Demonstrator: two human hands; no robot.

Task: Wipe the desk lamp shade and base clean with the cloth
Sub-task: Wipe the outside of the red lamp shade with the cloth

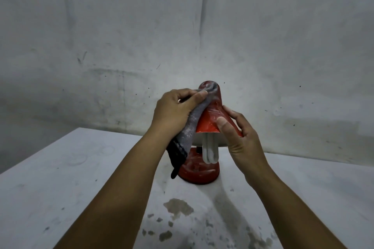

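A red desk lamp stands on the white table. Its cone shade is dusty, with a white bulb hanging under it above the round red base. My left hand grips a grey cloth and presses it against the shade's upper left side and top. The cloth's dark end hangs down beside the base. My right hand holds the shade's lower right rim, thumb on the front, fingers wrapped behind.
The white table has dark stains near its front middle. A scuffed grey-white wall stands close behind the lamp. The table's back edge runs just behind the base.
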